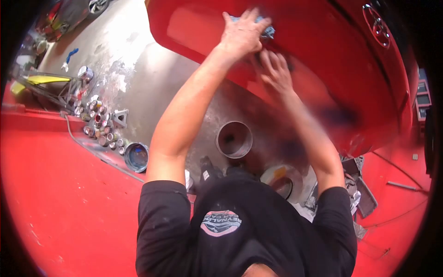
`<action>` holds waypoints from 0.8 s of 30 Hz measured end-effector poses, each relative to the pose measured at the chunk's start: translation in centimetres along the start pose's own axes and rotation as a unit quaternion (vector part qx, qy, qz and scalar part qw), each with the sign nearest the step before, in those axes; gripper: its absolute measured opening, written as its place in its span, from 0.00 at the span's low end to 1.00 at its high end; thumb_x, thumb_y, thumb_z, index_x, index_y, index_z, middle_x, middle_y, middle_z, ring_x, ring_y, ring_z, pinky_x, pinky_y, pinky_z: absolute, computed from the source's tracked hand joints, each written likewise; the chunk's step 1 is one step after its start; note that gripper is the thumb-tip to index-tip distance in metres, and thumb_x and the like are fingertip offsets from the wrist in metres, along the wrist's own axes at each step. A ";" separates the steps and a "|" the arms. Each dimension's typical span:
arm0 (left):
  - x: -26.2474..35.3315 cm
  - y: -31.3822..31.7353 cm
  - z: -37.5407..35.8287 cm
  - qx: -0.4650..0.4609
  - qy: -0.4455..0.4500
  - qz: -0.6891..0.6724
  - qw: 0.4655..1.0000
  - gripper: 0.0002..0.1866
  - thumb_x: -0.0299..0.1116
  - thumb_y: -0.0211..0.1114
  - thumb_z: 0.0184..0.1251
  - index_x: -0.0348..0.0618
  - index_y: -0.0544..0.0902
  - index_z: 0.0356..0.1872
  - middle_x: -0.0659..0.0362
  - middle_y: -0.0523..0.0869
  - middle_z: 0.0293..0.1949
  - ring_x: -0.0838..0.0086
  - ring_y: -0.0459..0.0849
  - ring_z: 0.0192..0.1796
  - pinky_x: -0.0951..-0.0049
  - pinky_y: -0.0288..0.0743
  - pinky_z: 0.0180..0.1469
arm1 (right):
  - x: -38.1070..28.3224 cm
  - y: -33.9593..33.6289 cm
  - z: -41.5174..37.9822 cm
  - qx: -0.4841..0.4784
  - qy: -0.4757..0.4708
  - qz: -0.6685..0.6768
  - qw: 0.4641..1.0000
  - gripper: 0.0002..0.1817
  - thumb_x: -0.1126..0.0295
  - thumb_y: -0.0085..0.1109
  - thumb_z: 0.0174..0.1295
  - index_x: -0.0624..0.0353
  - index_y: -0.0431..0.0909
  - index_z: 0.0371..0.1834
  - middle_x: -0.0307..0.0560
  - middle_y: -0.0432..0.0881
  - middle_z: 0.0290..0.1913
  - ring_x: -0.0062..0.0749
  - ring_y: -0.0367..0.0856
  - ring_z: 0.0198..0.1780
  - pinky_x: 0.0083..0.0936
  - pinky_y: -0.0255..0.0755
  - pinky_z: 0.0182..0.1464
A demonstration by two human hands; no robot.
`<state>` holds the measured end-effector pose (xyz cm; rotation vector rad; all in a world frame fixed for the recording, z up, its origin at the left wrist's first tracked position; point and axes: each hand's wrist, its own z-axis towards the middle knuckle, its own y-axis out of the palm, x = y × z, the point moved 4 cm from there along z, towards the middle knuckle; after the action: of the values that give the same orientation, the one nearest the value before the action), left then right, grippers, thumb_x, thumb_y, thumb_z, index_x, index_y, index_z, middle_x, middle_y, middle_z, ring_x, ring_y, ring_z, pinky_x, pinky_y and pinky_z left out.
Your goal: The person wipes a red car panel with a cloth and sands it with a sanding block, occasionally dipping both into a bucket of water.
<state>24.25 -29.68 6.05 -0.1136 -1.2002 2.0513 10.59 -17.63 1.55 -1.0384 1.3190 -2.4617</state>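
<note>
Crumpled light-blue cloth (268, 32) at far centre, against glossy red car panel (318, 27), under left hand (243, 37), grip spread over it. Right hand (277, 76) just nearer, blurred, fingers extended, panel contact can't tell. Round grey bucket (244, 147) nearer, on concrete floor (168, 81).

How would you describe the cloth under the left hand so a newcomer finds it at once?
Start with the red car, top centre to right. Against it, find the left hand, higher in view than the right hand. The cloth peeks out beneath the left hand: crumpled, light blue, unlike the deep blue item on the floor.
</note>
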 end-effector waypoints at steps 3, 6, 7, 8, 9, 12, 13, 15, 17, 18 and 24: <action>-0.7 0.3 0.0 0.024 0.013 -0.013 1.000 0.36 0.32 0.72 0.65 0.65 0.79 0.77 0.49 0.68 0.86 0.57 0.63 0.89 0.08 0.54 0.77 | -0.7 -0.3 0.3 0.005 0.026 -0.026 0.999 0.30 0.65 0.59 0.67 0.56 0.82 0.74 0.57 0.76 0.75 0.51 0.75 0.75 0.50 0.68 0.78; -1.0 -0.5 -0.3 0.008 0.024 -0.019 0.999 0.37 0.31 0.71 0.65 0.65 0.78 0.78 0.48 0.68 0.85 0.57 0.62 0.89 0.08 0.54 0.77 | -0.5 -0.6 -11.7 0.064 0.055 -0.037 0.996 0.30 0.65 0.58 0.68 0.55 0.81 0.76 0.60 0.76 0.77 0.52 0.76 0.74 0.52 0.71 0.77; -0.9 -0.9 -0.3 0.018 0.019 -0.018 0.999 0.37 0.31 0.71 0.65 0.65 0.78 0.78 0.48 0.68 0.85 0.57 0.62 0.89 0.08 0.54 0.77 | -0.3 -0.2 -14.6 0.058 0.055 -0.045 0.996 0.31 0.65 0.58 0.69 0.54 0.81 0.76 0.61 0.75 0.77 0.52 0.77 0.74 0.52 0.71 0.76; -0.6 -1.0 -0.2 0.019 0.013 -0.010 1.000 0.38 0.29 0.70 0.64 0.65 0.78 0.79 0.49 0.68 0.86 0.55 0.63 0.89 0.08 0.56 0.75 | 0.7 0.0 -13.1 0.064 0.042 -0.047 0.996 0.31 0.65 0.58 0.69 0.54 0.81 0.76 0.61 0.75 0.77 0.52 0.77 0.74 0.52 0.71 0.76; -0.2 -0.7 -0.3 0.009 0.015 -0.004 1.000 0.40 0.27 0.68 0.63 0.66 0.77 0.80 0.49 0.68 0.86 0.54 0.65 0.88 0.09 0.59 0.74 | 1.0 -0.2 -11.7 0.062 0.030 -0.038 0.997 0.31 0.65 0.58 0.69 0.55 0.80 0.77 0.61 0.76 0.77 0.52 0.76 0.74 0.52 0.71 0.77; -0.9 -0.3 -0.3 0.000 0.024 0.009 1.000 0.39 0.29 0.70 0.64 0.64 0.77 0.80 0.49 0.66 0.87 0.56 0.62 0.89 0.10 0.57 0.76 | 1.0 -2.2 -2.2 0.019 0.009 -0.013 1.000 0.32 0.66 0.58 0.69 0.56 0.78 0.78 0.61 0.75 0.76 0.52 0.76 0.74 0.50 0.70 0.77; -1.1 -0.3 -0.4 -0.003 0.023 0.003 1.000 0.38 0.30 0.71 0.65 0.63 0.77 0.80 0.49 0.66 0.87 0.57 0.61 0.90 0.10 0.55 0.78 | 0.7 -2.2 -0.7 0.017 0.017 -0.013 1.000 0.32 0.66 0.58 0.69 0.56 0.78 0.78 0.61 0.75 0.76 0.52 0.76 0.74 0.50 0.70 0.77; -1.2 -0.6 -0.5 -0.007 0.023 -0.013 1.000 0.39 0.29 0.70 0.65 0.64 0.77 0.80 0.50 0.65 0.88 0.58 0.60 0.90 0.11 0.54 0.78 | 0.6 -2.2 1.1 0.015 0.026 -0.022 0.999 0.33 0.66 0.57 0.69 0.56 0.77 0.79 0.60 0.74 0.76 0.51 0.75 0.74 0.48 0.69 0.77; -1.1 -1.4 -0.9 0.029 0.024 0.006 0.999 0.38 0.27 0.69 0.66 0.64 0.77 0.80 0.50 0.65 0.88 0.57 0.60 0.90 0.11 0.54 0.78 | 1.1 -2.2 -5.4 0.067 0.060 -0.046 0.995 0.30 0.68 0.57 0.70 0.54 0.81 0.77 0.58 0.76 0.76 0.49 0.76 0.74 0.48 0.70 0.77; -1.1 -1.6 -1.0 0.036 0.029 -0.007 0.999 0.37 0.25 0.67 0.67 0.63 0.78 0.79 0.49 0.66 0.87 0.56 0.59 0.91 0.11 0.53 0.79 | 1.4 -1.8 -9.7 0.090 0.058 -0.067 0.992 0.29 0.68 0.57 0.70 0.53 0.82 0.76 0.59 0.77 0.76 0.49 0.77 0.72 0.50 0.70 0.76; -0.8 -0.5 -0.2 0.018 0.027 0.012 0.999 0.39 0.24 0.66 0.65 0.63 0.77 0.80 0.50 0.65 0.87 0.56 0.58 0.91 0.11 0.58 0.77 | 2.6 -2.5 -5.5 0.050 0.032 -0.054 0.997 0.28 0.69 0.59 0.69 0.53 0.84 0.74 0.59 0.77 0.76 0.49 0.78 0.72 0.50 0.72 0.75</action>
<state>25.17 -29.89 6.13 -0.1663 -1.1343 2.0773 5.62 -13.60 2.79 -1.0423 1.1722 -2.6311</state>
